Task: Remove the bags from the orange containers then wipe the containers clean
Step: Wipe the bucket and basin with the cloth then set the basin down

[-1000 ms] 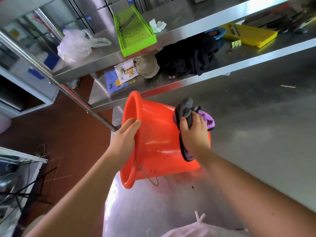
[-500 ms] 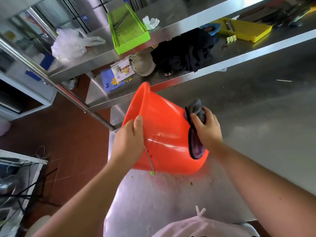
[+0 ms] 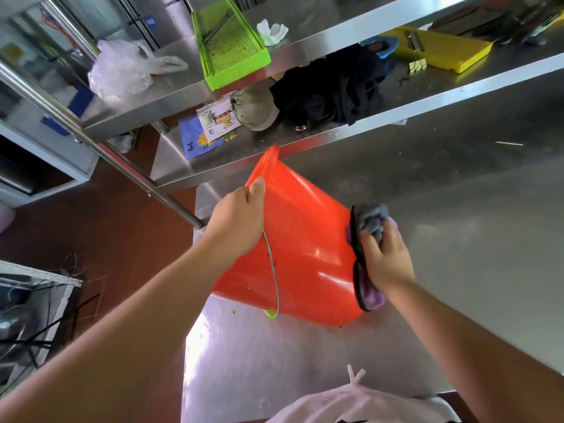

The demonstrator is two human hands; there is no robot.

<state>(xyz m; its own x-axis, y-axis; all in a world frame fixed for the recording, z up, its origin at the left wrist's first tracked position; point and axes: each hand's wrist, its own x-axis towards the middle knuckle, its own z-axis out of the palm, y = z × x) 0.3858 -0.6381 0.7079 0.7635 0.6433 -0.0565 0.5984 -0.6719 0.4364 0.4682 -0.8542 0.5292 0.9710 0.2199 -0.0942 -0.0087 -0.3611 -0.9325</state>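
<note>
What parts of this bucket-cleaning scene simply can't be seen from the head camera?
- Inside of the orange bucket: its mouth faces away.
- Bucket's bottom: covered by the cloth and right hand.
- Left hand fingertips: hidden over the rim.
- White bag: cut off by the bottom edge.

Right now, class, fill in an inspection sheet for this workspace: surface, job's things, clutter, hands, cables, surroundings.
Surface: steel table, crumbs near the bucket.
Job's things: orange bucket tipped on its side, wire handle hanging; grey-purple cloth on its base; tied white bag at the near edge.
Clutter: green tray, yellow tray, clear bag, black cloth on shelves.
Hands: left hand grips the rim; right hand holds the cloth.
Cables: dark wires at lower left.
Surroundings: red-brown floor.
</note>
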